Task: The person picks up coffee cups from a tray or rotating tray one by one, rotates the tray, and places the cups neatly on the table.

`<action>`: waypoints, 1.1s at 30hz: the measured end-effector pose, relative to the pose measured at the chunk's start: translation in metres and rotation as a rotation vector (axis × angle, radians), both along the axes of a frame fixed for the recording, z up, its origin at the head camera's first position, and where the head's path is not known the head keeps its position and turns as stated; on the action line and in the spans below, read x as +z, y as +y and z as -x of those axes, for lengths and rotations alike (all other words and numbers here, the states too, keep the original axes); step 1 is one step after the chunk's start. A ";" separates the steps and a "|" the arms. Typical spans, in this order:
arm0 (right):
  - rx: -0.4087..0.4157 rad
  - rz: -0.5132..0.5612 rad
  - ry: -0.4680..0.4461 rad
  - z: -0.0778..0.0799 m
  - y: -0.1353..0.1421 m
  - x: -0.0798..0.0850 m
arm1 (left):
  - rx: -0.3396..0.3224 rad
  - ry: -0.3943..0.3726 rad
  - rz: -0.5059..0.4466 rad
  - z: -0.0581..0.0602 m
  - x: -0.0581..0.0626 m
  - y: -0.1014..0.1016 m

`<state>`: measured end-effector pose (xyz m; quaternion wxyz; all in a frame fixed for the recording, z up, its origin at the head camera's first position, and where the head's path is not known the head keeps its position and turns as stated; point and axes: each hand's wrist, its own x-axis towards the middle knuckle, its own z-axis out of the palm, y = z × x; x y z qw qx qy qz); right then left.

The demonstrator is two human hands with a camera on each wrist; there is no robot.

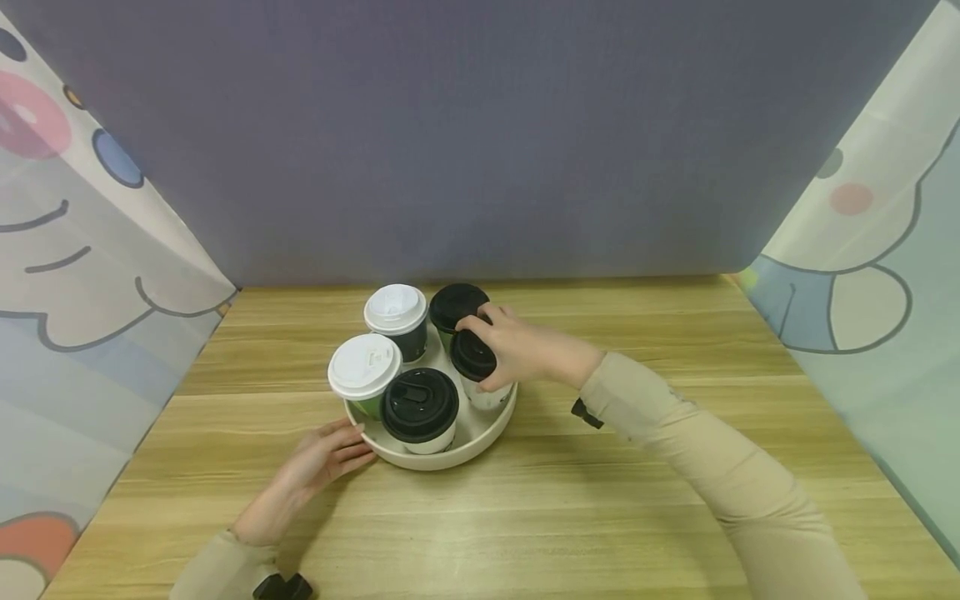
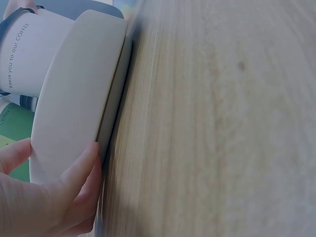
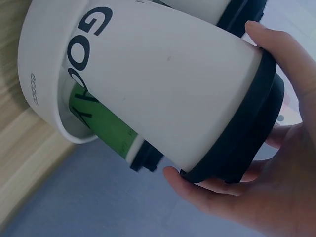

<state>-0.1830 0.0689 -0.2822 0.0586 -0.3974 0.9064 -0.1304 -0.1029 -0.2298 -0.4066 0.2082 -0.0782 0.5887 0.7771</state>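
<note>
In the head view, a round white tray point(image 1: 468, 450) sits on the table with several lidded coffee cups in it. My left hand point(image 1: 322, 458) holds the tray's near-left edge; the left wrist view shows fingers on both sides of its wall point(image 2: 74, 94). My right hand point(image 1: 528, 346) grips a white coffee cup point(image 3: 173, 74) by its black lid point(image 1: 472, 357) at the tray's right side. Nearest my left hand are a green cup with a white lid point(image 1: 365, 365) and a white cup with a black lid point(image 1: 420, 406).
Farther back in the tray stand a dark cup with a white lid point(image 1: 395, 307) and a green cup with a black lid point(image 1: 457, 304). A wooden table point(image 1: 600, 517) extends around the tray, a grey panel point(image 1: 480, 142) rises behind it, and cartoon-printed sheets point(image 1: 862, 250) flank both sides.
</note>
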 end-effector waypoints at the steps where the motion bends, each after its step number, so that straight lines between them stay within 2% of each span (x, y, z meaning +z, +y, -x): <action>1: -0.006 0.004 -0.007 0.000 0.001 0.002 | 0.001 0.000 0.001 0.000 0.000 0.000; 12: -0.043 0.048 -0.011 0.003 0.016 0.022 | -0.002 0.002 -0.001 0.000 -0.001 0.000; 19: -0.065 0.025 0.018 0.006 0.027 0.034 | 0.000 -0.001 -0.004 0.000 -0.001 0.000; 25: -0.096 0.006 0.047 0.013 0.042 0.036 | 0.003 -0.005 -0.011 0.000 0.000 -0.001; 33: -0.170 -0.023 0.009 0.020 0.063 0.033 | 0.010 -0.011 -0.005 0.000 0.001 -0.001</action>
